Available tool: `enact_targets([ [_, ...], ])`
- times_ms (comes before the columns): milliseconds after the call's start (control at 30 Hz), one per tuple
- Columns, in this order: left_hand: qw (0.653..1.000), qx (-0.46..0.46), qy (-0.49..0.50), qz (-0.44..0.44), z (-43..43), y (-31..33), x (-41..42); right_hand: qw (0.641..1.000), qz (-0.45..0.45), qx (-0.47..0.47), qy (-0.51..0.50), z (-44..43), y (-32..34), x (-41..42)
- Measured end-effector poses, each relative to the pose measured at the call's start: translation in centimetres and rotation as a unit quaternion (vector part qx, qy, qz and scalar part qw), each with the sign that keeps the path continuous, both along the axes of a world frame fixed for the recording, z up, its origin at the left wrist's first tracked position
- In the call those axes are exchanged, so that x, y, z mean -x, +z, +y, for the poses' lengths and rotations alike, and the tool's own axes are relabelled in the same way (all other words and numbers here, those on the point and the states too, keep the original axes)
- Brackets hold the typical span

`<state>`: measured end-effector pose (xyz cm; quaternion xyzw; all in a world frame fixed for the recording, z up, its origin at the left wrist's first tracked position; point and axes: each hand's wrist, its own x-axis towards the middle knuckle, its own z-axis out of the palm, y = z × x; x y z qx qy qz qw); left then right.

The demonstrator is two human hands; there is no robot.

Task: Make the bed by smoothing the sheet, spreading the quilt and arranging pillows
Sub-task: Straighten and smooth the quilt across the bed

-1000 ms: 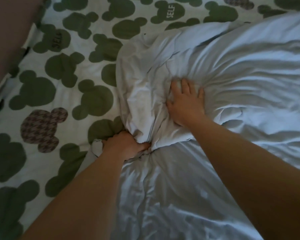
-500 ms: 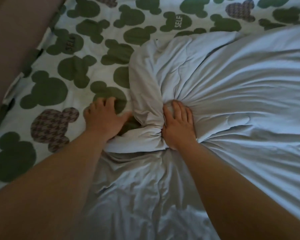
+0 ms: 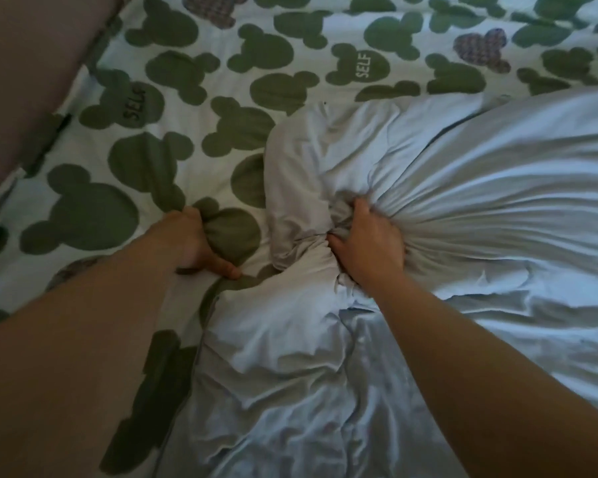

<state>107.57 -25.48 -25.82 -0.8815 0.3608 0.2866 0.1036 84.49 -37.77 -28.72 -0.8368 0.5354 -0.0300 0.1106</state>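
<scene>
Right at the middle of the bed, the right grip (image 3: 366, 248) is clenched tight on a bunched knot of the pale quilt (image 3: 497, 201). Creases fan away to its right, and the fingertips are buried in cloth. Just left of it, the left grip (image 3: 192, 241) curls round a raised fold of the patterned sheet (image 3: 201, 139), thumb out flat, fingertips hidden under the fold. Quilt and both forearms run off the picture's edges. Beyond the right grip, a green blob (image 3: 365, 65) reads "SELF". Beyond the left grip, a second blob (image 3: 136, 105) says the same, dimmer. Far left, a brown surface (image 3: 32, 81), too dark to tell what it is.
</scene>
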Motion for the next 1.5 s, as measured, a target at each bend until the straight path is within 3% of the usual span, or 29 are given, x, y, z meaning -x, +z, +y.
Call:
enact_targets([
  [167,0.998,-0.029,-0.002,0.053,-1.7,0.9,-1.1,0.997,0.08,-0.008,0.019,-2.2,1.6,-3.1],
  [267,0.997,-0.029,-0.007,0.065,-1.9,0.7,-1.3,0.995,-0.078,0.057,-0.012,-4.4,5.0,-6.3],
  [333,0.998,-0.033,-0.012,0.059,-2.4,0.3,-1.5,0.97,-0.211,0.123,-0.009,-5.9,7.4,-8.6],
  [400,0.999,-0.028,-0.01,0.041,-2.5,-0.1,-1.8,0.958,-0.263,0.113,0.028,-5.9,6.9,-9.3],
  [467,0.999,-0.007,0.0,0.045,-2.4,-0.4,-2.0,0.98,-0.13,0.046,0.147,-5.0,3.3,-8.5],
  [533,0.999,0.003,0.005,0.053,-2.1,-0.6,-2.2,0.972,0.0,0.035,0.233,-4.2,0.5,-7.4],
  [633,0.998,-0.002,0.01,0.058,-2.0,-0.8,-2.2,0.977,-0.032,0.121,0.171,-5.2,1.8,-6.2],
  [733,0.998,-0.002,0.015,0.062,-2.2,-1.0,-2.3,0.991,0.028,0.113,0.072,-5.9,1.5,-3.4],
  [967,0.998,-0.006,0.017,0.063,-2.3,-0.9,-2.4,0.985,0.101,0.108,0.09,-5.9,-1.3,-3.3],
  [1500,0.997,-0.055,0.017,0.048,-3.2,0.8,-2.2,0.989,0.09,0.085,0.077,-7.2,-1.0,-4.4],
])
